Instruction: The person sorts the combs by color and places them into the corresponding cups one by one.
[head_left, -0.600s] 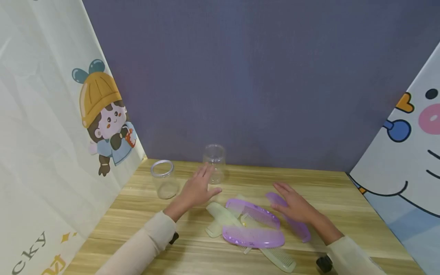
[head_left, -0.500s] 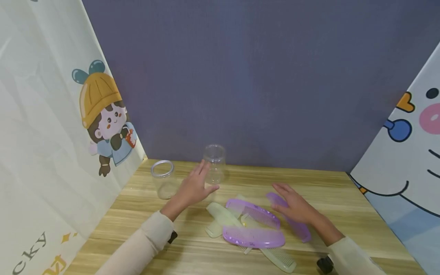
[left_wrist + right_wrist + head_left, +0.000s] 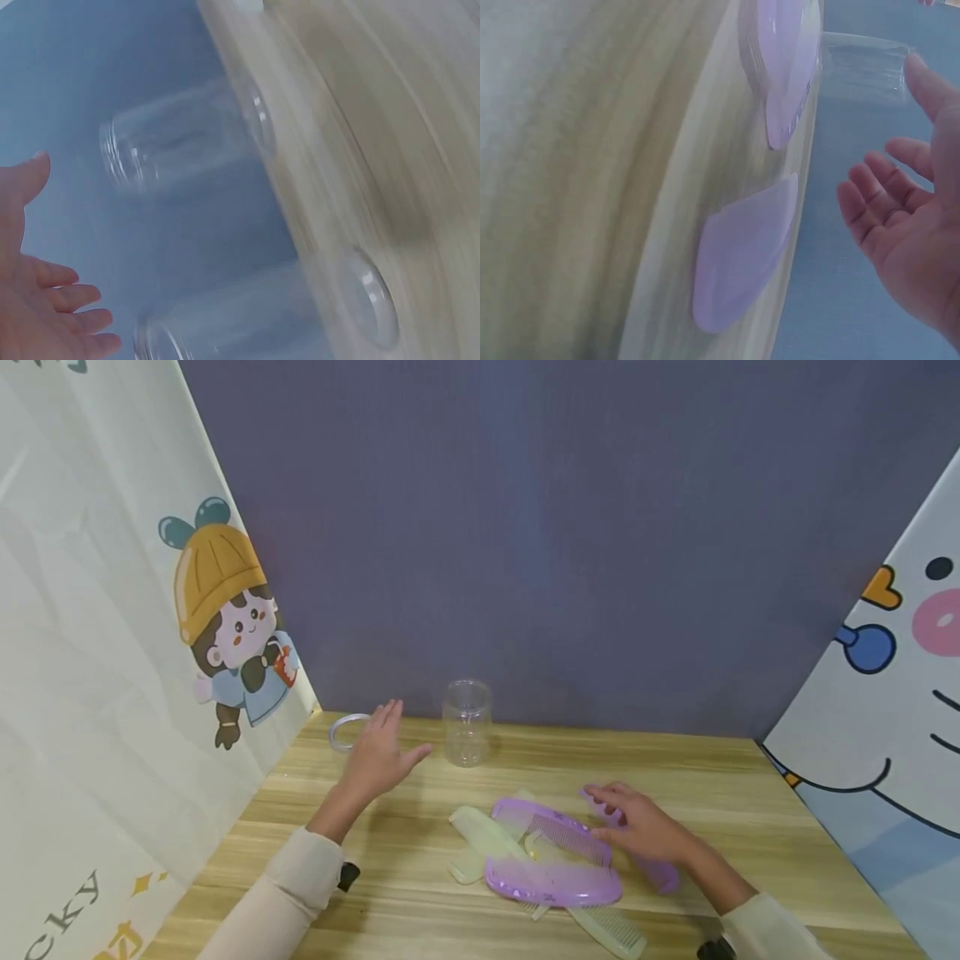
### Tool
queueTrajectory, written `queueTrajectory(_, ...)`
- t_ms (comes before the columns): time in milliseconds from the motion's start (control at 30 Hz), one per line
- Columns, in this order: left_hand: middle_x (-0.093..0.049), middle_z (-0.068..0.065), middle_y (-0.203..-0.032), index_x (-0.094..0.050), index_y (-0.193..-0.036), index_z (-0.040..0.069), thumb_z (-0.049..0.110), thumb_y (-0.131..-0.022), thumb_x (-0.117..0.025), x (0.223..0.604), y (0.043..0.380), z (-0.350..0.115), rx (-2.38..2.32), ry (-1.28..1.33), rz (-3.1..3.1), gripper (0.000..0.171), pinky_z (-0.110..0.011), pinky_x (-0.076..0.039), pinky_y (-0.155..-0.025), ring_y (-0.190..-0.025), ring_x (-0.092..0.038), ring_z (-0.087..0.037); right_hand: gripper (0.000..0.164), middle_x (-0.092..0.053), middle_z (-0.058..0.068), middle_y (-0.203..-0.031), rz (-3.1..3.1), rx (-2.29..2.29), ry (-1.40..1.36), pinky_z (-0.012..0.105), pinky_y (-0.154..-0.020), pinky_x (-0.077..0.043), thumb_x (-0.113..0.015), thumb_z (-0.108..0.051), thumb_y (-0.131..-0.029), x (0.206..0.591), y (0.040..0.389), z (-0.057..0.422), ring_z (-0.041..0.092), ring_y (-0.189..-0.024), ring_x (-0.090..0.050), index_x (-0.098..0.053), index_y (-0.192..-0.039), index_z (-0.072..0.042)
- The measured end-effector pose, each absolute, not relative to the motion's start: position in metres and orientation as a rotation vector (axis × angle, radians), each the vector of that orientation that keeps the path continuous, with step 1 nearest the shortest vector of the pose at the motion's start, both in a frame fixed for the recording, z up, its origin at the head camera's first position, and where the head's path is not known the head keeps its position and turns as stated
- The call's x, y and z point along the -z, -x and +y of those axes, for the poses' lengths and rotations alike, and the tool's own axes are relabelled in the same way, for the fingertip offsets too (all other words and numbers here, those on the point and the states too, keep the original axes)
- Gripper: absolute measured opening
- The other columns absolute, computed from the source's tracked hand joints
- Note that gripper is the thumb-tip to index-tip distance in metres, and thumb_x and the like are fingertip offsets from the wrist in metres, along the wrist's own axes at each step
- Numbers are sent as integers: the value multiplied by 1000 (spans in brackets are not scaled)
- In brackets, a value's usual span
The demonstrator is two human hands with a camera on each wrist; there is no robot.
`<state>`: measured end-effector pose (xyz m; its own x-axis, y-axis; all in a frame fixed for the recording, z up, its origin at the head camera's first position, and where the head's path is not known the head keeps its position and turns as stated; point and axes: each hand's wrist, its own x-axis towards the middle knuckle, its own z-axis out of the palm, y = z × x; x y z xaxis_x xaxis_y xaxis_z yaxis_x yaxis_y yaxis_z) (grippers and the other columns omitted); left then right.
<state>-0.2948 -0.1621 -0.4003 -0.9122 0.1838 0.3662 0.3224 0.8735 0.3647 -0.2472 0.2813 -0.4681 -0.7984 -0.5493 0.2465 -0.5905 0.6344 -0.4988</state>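
The person's left hand (image 3: 375, 760) is free, fingers straight & thumb out to the side, w/ the clear see-through jar w/ a silvery rim (image 3: 342, 748) behind it at the left rear of the wood-grain desk (image 3: 420, 868); most of that jar is blocked, prob. no contact. A second clear see-through jar (image 3: 467, 727) stands upright nr the dark blue-grey backdrop (image 3: 600, 543), untouched. The right hand (image 3: 643, 827) grips nothing either, fingers loosely bent, hanging over the lone translucent purple comb (image 3: 660, 875). Left of that, two more translucent purple combs (image 3: 553, 885) overlap some pale green plastic combs (image 3: 483, 833) in a loose heap. Risks: both jars look thin & light, so a stray thumb or knuckle could tip one, esp. the rimmed one, half hidden by the hand. Combs lie flat, so fingertips might skid or shove i/o getting under an edge. Pulling a green one from below could drag the purples along, b/c teeth may catch.
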Motion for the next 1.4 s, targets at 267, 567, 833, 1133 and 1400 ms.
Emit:
queueTrajectory(267,-31,-34,-159,-27,-154,-13,48,-91,-73,401,295,-199,617,224,-2720,99,-65,-24,-122,-149,-25,-53,64,-64,17,-116,-2825,-952,-1054,25,-73,-57,-74,-32,-93,472,240,282,21,-93,-64,-55,-141,5)
queueTrajectory(567,-25,-41,-157,-19,-153,-18,42,-86,-79,415,297,-236,775,54,-2679,108,-67,-25,-119,-146,-24,-57,63,-63,8,-107,-2809,-1044,-1167,20,-65,-52,-75,-33,-92,481,232,279,10,-80,-57,-57,-138,6)
queueTrajectory(833,-30,-41,-153,-21,-152,-15,43,-87,-78,426,306,-247,862,19,-2682,104,-69,-34,-114,-142,-30,-58,63,-63,4,-104,-2838,-1093,-1162,20,-63,-50,-77,-31,-90,483,227,279,8,-77,-54,-59,-137,7)
queueTrajectory(1133,-56,-31,-125,-45,-137,-6,42,-87,-79,438,311,-254,1036,36,-2629,78,-64,-47,-96,-119,-54,-49,59,-64,1,-105,-2789,-966,-1297,18,-66,-49,-81,-38,-85,490,220,276,3,-84,-52,-68,-128,1)
queueTrajectory(1400,-58,-29,-131,-47,-141,-5,40,-85,-82,444,314,-253,1117,0,-2577,80,-62,-45,-103,-125,-54,-47,57,-67,-1,-113,-2788,-855,-1311,22,-78,-53,-83,-39,-80,491,218,276,3,-95,-57,-71,-126,-7)
